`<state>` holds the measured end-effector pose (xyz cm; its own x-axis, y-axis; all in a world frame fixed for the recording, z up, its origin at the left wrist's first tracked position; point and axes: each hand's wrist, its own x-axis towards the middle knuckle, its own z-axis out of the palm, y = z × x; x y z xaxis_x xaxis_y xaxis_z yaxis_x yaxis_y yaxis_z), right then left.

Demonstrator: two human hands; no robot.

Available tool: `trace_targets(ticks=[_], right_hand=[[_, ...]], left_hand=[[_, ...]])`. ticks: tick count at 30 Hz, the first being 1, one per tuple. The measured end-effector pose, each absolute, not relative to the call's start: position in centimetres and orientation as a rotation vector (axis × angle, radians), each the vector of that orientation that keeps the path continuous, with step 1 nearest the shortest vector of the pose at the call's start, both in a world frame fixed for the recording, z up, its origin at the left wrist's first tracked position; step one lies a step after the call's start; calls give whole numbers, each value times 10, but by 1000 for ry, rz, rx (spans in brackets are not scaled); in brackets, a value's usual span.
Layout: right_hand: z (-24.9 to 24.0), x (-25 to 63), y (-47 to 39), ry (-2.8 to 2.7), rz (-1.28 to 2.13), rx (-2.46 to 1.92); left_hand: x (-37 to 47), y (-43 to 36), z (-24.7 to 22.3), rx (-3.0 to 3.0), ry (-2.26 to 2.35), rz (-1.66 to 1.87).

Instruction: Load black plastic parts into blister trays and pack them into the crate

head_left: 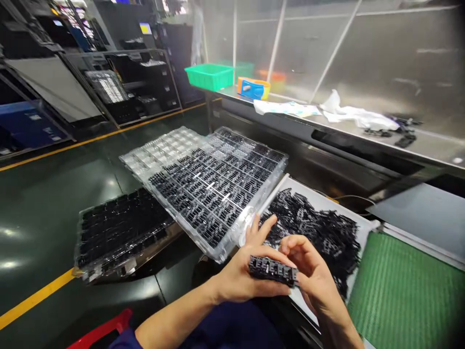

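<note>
My left hand [244, 275] is wrapped around a row of small black plastic parts [272, 270], packed side by side. Two of its fingers stick up, away from the row. My right hand [312, 271] is at the right end of the same row, its thumb pressed to the last part and its index finger curled above. Behind both hands, a white bin [358, 286] holds a loose heap of similar black parts [316, 223]. To the left lies a clear plastic tray [214, 253], its pockets partly filled with black parts in rows.
Lower left, another clear tray [123, 232] holds black parts. A green ribbed mat [407, 295] lies right of the bin. On the metal bench behind stand a green bin [210, 80], a blue and orange holder [253, 89] and white cloths [356, 116]. A red bar [105, 329] shows at bottom left.
</note>
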<state>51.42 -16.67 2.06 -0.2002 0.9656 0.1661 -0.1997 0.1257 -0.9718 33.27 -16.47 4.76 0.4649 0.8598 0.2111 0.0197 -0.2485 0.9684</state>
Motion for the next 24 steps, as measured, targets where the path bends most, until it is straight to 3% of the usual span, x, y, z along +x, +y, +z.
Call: trace_targets(ticks=[7, 14, 20, 24], right_hand=[[57, 384, -70, -1677, 1545, -644], [67, 274, 18, -1584, 1673, -635], [34, 234, 84, -1579, 1410, -975], [17, 252, 160, -1641, 1026, -1271]], left_hand=[[194, -79, 49, 2027, 1168, 791], [88, 18, 58, 2041, 1097, 728], [54, 92, 48, 2025, 1156, 439], [45, 149, 41, 2048, 1318, 460]])
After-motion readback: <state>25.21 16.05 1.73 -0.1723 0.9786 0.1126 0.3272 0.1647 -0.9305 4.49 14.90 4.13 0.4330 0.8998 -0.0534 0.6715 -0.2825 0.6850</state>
